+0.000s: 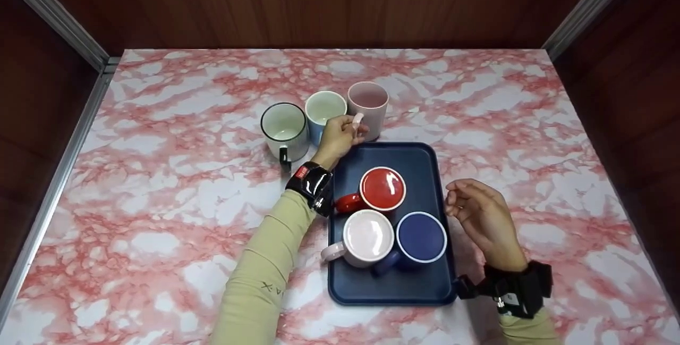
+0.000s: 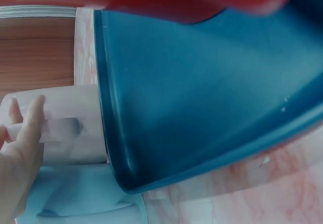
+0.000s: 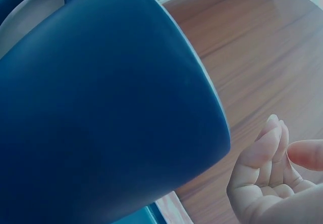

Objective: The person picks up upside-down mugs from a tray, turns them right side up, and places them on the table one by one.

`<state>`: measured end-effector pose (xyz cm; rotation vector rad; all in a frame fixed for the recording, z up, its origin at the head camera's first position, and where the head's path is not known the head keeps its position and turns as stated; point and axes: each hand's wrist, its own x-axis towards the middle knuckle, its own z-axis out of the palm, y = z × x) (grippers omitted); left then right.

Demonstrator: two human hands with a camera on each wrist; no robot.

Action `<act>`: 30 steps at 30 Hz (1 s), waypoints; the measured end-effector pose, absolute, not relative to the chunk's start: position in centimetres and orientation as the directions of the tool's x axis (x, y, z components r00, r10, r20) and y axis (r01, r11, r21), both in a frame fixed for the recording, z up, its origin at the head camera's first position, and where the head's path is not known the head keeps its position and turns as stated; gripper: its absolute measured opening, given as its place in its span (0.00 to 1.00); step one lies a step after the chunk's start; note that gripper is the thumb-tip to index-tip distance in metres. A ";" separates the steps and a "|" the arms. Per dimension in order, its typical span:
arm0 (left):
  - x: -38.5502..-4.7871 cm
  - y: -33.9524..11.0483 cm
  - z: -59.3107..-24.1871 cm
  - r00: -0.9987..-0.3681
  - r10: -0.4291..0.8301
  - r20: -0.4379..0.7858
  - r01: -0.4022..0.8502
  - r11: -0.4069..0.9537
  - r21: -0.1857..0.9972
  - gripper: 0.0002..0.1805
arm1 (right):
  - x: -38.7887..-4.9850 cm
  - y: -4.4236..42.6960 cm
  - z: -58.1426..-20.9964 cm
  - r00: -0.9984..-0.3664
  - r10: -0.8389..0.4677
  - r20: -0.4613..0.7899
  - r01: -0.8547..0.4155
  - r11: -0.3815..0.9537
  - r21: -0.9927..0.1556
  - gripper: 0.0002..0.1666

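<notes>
My left hand [image 1: 341, 135] pinches the handle of an upright pink mug [image 1: 374, 116] behind the tray; in the left wrist view its fingers curl about that handle. Just left of it stands a light blue mug [image 1: 313, 128], partly hidden by the hand. Beside the right edge of the dark blue tray [image 1: 393, 292], my right hand [image 1: 486, 217] hovers with loosely bent fingers, holding nothing. Upside down on the tray are a red mug [image 1: 382, 189], a pale pink mug [image 1: 368, 236] and a dark blue mug [image 1: 421, 237], the last being nearest the right hand.
A whitish mug [image 1: 287, 132] with a black rim and black handle stands upright left of the light blue one. Red-and-white marbled covering lies over the table [image 1: 175, 191]. Brown wood-grain panels [image 1: 329, 5] close off the back and sides.
</notes>
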<state>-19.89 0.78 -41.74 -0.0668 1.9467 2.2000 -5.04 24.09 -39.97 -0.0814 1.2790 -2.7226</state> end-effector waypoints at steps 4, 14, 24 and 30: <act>-20.0 0.7 -42.0 -0.981 0.108 -0.162 -0.166 -0.035 0.985 0.10 | -5.1 24.1 -40.0 -0.990 -0.139 -0.012 0.098 -0.629 -0.771 0.18; -19.7 0.6 -42.5 -0.977 0.113 -0.180 -0.184 -0.020 0.983 0.09 | -5.1 24.2 -40.2 -0.988 -0.152 -0.003 0.102 -0.648 -0.755 0.19; -18.6 0.3 -42.5 -0.978 0.134 -0.162 -0.147 0.111 0.983 0.12 | -4.9 24.4 -40.1 -0.993 -0.112 -0.041 0.103 -0.623 -0.775 0.17; -17.8 -0.1 -42.4 -0.981 0.166 -0.099 -0.060 0.227 0.972 0.18 | -4.7 24.6 -40.1 -0.994 -0.102 -0.049 0.102 -0.623 -0.775 0.16</act>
